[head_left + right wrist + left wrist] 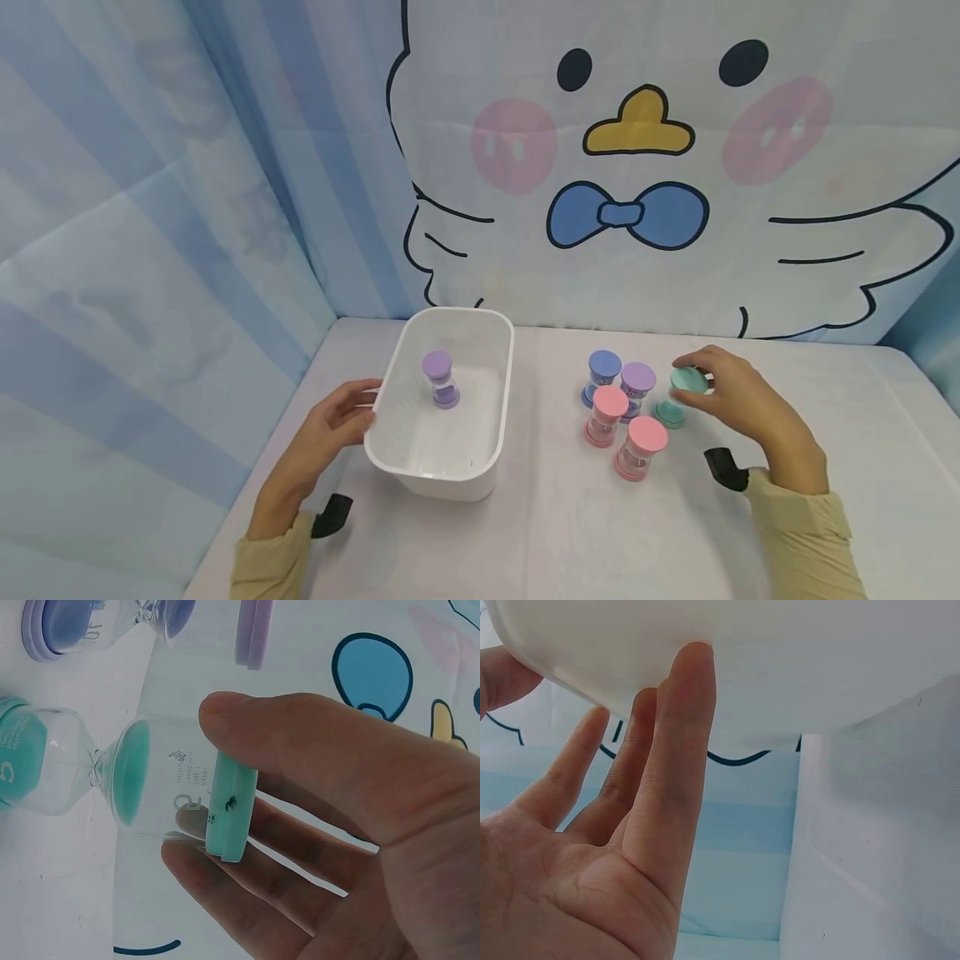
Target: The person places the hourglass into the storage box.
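Right hand [738, 396]'s got a thumb-and-fingers pinch on the green hourglass [131, 776]'s cap, body straight below, pretty much upright. White tub [446, 485]'s way left of that grip, left hand [326, 429]'s straightish fingers touching it.

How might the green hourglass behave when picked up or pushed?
The green hourglass is probably fragile, its clear bulbs meeting at a thin neck. Taller than its base is wide, it may tip if pushed. Its rounded caps might let it roll.
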Demonstrator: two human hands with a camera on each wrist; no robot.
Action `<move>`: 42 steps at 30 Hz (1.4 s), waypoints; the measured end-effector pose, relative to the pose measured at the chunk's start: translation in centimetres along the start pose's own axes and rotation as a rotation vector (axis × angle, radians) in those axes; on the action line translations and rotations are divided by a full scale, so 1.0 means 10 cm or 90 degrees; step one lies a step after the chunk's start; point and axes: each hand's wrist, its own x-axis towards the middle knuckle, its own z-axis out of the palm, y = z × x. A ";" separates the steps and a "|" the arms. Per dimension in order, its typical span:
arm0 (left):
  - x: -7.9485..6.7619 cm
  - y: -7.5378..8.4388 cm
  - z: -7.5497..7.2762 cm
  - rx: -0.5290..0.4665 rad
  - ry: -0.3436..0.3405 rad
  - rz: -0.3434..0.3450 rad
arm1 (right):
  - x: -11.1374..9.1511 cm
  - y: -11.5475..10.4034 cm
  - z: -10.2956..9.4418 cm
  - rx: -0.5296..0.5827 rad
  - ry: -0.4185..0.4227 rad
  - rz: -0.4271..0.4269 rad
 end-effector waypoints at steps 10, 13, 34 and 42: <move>0.00 -0.02 -0.01 0.004 0.001 -0.005 | -0.02 -0.07 -0.09 -0.012 0.001 0.008; 0.01 -0.01 0.00 0.002 -0.002 -0.001 | -0.02 -0.10 -0.12 -0.014 0.011 0.008; 0.01 0.00 0.00 0.000 -0.006 0.010 | -0.02 -0.41 -0.32 -0.017 0.091 -0.026; 0.01 0.00 0.00 0.004 -0.003 0.005 | -0.02 -0.50 -0.39 -0.035 0.102 -0.026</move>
